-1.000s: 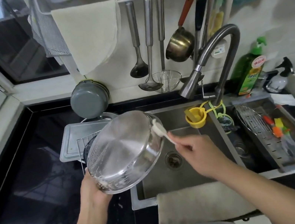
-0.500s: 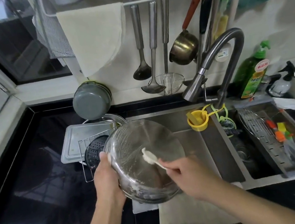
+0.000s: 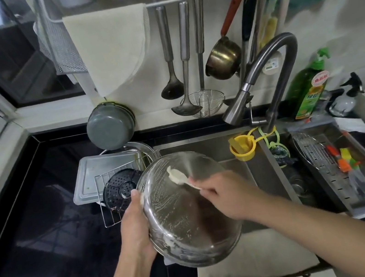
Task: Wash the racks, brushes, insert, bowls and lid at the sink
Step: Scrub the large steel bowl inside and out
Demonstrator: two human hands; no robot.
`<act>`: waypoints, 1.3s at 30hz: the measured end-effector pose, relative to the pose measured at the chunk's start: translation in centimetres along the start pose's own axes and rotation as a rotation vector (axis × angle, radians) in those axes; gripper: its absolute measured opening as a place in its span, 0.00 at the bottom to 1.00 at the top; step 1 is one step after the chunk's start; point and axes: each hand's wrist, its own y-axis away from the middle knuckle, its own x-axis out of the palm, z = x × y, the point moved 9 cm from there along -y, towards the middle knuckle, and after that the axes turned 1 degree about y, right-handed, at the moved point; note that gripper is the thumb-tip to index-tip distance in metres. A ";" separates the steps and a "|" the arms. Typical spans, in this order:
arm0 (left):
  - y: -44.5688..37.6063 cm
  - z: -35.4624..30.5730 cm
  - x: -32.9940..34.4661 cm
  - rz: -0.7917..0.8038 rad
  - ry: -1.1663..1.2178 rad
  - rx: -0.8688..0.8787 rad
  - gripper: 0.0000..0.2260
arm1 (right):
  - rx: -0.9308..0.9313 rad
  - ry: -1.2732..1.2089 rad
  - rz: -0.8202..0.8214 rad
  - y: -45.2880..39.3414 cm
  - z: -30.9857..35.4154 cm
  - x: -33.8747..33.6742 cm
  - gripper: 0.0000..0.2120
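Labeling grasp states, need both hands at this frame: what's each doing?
Left hand: grips the rim of the steel bowl.
Right hand: closed around the brush, its head on the bowl.

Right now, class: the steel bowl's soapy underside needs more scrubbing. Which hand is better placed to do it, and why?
The right hand. It already grips the brush, whose head lies on the steel bowl's soapy underside over the sink. The left hand holds the bowl's rim, keeping it tilted.
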 end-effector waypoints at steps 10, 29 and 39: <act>-3.3 -0.6 -0.5 -0.160 0.141 0.009 0.21 | 0.292 -0.179 0.012 5.9 -7.9 1.8 0.18; -8.9 15.7 20.4 0.698 -1.530 0.325 0.19 | 0.782 -0.410 -0.277 12.9 -25.5 -0.3 0.17; -14.2 26.3 13.3 0.714 -1.903 0.057 0.18 | 0.689 -0.329 -0.140 9.5 -26.6 1.5 0.16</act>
